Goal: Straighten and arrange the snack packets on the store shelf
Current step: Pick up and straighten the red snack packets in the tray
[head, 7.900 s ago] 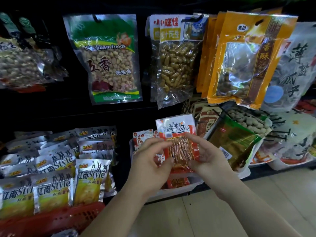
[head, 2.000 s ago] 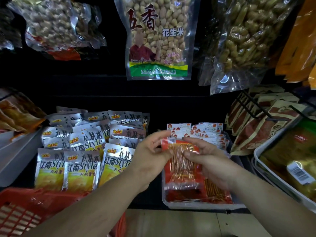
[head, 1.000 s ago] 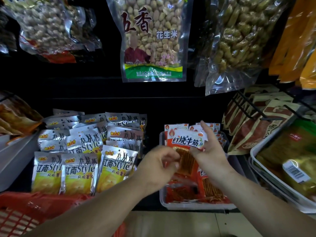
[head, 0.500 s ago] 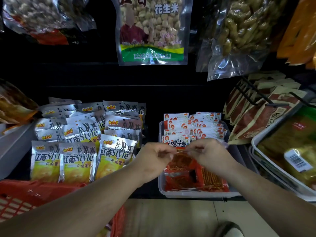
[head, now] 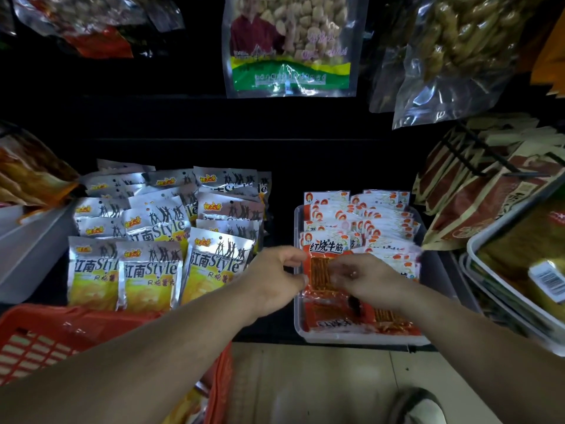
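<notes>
Above a clear tray [head: 360, 339] on the dark shelf [head: 183, 123], left hand [head: 275, 278] and right hand [head: 368, 280] pinch one red packet [head: 319, 272].

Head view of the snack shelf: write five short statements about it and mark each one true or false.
1. The left hand and right hand both hold a red-and-white packet over the white tray. True.
2. The silver-and-yellow packets lie inside that tray. False: they stand outside it, to its left.
3. A red basket sits at lower left. True.
4. The clear bag of peanuts lies in the basket. False: it hangs high up, above the packets.
5. The tray holds only the packet in hand. False: rows of like packets fill it behind the hands.
</notes>
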Demonstrator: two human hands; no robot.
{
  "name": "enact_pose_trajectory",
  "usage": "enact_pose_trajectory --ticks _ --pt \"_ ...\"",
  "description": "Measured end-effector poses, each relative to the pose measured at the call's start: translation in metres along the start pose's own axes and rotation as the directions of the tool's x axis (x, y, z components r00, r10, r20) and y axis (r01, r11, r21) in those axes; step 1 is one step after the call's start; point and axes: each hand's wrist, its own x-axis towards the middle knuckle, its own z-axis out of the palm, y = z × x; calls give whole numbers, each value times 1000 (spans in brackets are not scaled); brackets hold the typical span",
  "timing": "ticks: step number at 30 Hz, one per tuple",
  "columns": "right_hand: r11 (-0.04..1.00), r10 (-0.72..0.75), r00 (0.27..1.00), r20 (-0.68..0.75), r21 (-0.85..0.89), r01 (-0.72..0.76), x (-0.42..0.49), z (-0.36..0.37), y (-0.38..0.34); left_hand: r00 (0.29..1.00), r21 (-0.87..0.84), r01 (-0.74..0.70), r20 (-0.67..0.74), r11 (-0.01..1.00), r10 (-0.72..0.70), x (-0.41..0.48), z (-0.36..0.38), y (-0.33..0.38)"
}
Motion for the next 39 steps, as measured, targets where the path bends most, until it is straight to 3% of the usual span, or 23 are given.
enact_pose_trajectory --ticks 2,5,10,13,16,18,21,23,26,30,34,37,39 --pt "999 -33 990 -139 -43 27 15 -4 -3 999 -24 -27 -32 999 26 2 3 0" --pt "953 -44 951 -307 -300 -52 40 -8 -9 997 -60 -51 -56 997 48 1 6 3" --pt "878 157 957 -244 -410 -248 69 7 -10 994 -114 -77 -85 991 67 -1 6 1" --pt "802 159 944 -289 -519 -294 78 12 -10 993 -146 -71 -99 987 57 -2 9 1" --pt "816 81 929 -362 -511 -271 80 12 -13 993 -136 -73 -105 988 59 -1 13 3" --pt "889 -24 903 -430 -422 -178 79 11 -14 993 -151 -75 -102 986 60 -1 13 5" --pt "999 -30 894 -446 -27 20 70 -3 -22 994 -185 -54 -105 981 35 1 5 2" --pt "982 -25 907 -419 161 101 56 -18 -30 991 -197 -60 -125 979 36 0 -2 -3" --pt "951 -103 942 -320 246 187 27 -38 -40 982 -210 -102 -179 972 64 -4 -5 -3" --pt "897 -203 971 -126 374 236 -13 -36 -58 987 -349 -142 -120 926 106 -13 -2 16" --pt "817 -112 972 -205 537 207 -40 -19 -61 983 -397 -161 -143 904 113 -19 2 26" --pt "600 2 999 -35 800 27 -48 -8 -54 981 -370 -181 -131 911 142 -24 4 30" --pt "516 31 999 -20 856 1 -48 -3 -54 977 -360 -192 -155 913 144 -25 3 30"
